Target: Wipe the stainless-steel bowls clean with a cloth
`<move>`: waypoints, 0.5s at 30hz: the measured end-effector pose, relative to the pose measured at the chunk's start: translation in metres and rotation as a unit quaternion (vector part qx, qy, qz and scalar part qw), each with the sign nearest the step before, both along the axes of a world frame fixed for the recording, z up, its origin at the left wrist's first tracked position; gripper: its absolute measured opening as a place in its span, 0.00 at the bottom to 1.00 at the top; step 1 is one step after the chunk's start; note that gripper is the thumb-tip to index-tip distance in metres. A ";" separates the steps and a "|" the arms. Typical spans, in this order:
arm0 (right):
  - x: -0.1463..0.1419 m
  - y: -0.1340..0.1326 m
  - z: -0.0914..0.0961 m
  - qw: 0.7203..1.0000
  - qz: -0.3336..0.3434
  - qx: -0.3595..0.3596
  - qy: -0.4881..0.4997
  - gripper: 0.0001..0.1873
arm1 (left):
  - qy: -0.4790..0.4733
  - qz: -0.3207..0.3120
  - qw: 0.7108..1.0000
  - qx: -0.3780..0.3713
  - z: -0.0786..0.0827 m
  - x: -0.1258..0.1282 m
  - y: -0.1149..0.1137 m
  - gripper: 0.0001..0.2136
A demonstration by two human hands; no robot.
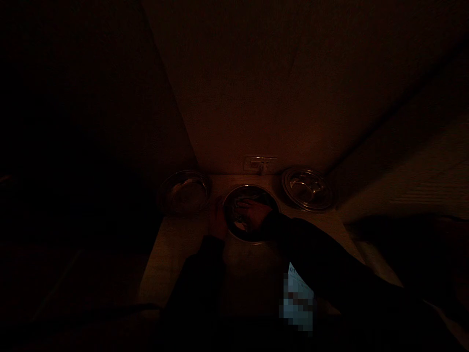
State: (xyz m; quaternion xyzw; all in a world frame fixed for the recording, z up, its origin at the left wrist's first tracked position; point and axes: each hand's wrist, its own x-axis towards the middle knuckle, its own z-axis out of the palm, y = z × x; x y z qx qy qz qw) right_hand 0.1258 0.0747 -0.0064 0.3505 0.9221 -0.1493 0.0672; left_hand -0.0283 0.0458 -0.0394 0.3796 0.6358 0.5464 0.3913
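While the room lay in near darkness, the right hand (254,211) was down inside a dark, round basin with a thin shiny rim (252,243), its fingers stretched out and slightly apart over some crumpled-looking, partly pale material (241,225). The left hand (218,221) was just beside the basin's left edge; whether its fingers curled round the rim or merely lay against it, I could not tell.

The basin was near the middle of the pale, flat-topped table (176,244), between a round, shallow, glossy dish (185,171) and a round, shiny, metallic-looking bowl (306,169), both well apart from the hands.

The handling of the material looked under way rather than finished, since the right hand was in among it. Neither side vessel was being touched, and the gloom hid how much was done or left.
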 end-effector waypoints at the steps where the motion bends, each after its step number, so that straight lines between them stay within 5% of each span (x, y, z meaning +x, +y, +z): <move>1: 0.001 -0.001 0.000 1.000 0.007 -0.003 -0.001 0.28 | 0.001 0.008 1.000 0.002 0.000 0.001 0.000 0.16; 8: 0.017 -0.016 0.005 0.997 0.071 -0.037 -0.017 0.22 | -0.009 -0.003 1.000 0.011 -0.004 -0.001 0.000 0.15; 15: -0.007 -0.004 0.007 0.999 0.051 0.002 0.006 0.22 | -0.020 -0.003 1.000 0.010 -0.002 0.000 0.001 0.14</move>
